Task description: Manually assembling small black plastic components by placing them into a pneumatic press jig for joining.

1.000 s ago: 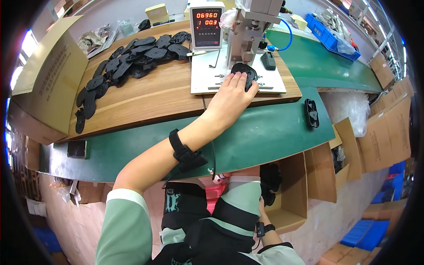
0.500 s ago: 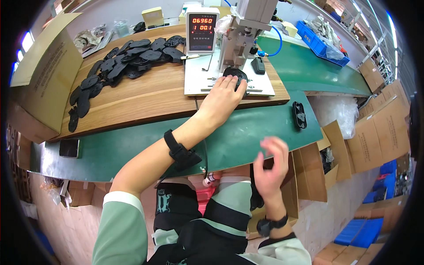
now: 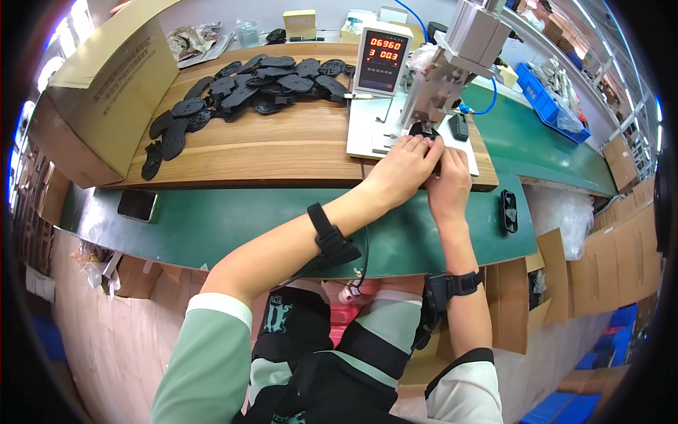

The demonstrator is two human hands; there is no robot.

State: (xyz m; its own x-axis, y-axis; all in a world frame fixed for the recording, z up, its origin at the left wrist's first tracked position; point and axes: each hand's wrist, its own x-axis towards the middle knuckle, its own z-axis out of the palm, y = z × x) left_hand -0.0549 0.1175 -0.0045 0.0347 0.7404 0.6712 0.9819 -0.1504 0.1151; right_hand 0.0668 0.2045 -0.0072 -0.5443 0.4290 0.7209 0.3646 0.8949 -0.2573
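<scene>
A black plastic part (image 3: 424, 130) lies under the head of a metal bench press (image 3: 426, 99), on the press's white base plate (image 3: 364, 134). My left hand (image 3: 405, 169) has its fingers bent together on the near edge of this part. Right beside it, touching it, my right hand (image 3: 450, 185) is closed at the part's near right side. Between them the hands cover most of the part, so its full shape is hidden. A small black block (image 3: 458, 127) stands on the plate, right of the press head.
Flat black plastic pieces (image 3: 240, 88) lie heaped on the wooden board (image 3: 282, 148), beside an open carton (image 3: 106, 106). A white box with a red display (image 3: 382, 60) stands left of the press. The green table (image 3: 282, 219) bears a phone (image 3: 138, 205) and a black tray-like piece (image 3: 508, 210).
My right hand has risen from over the table's front edge to the black part, joining my left hand there. The whole view has shifted, and the red display reads differently.
</scene>
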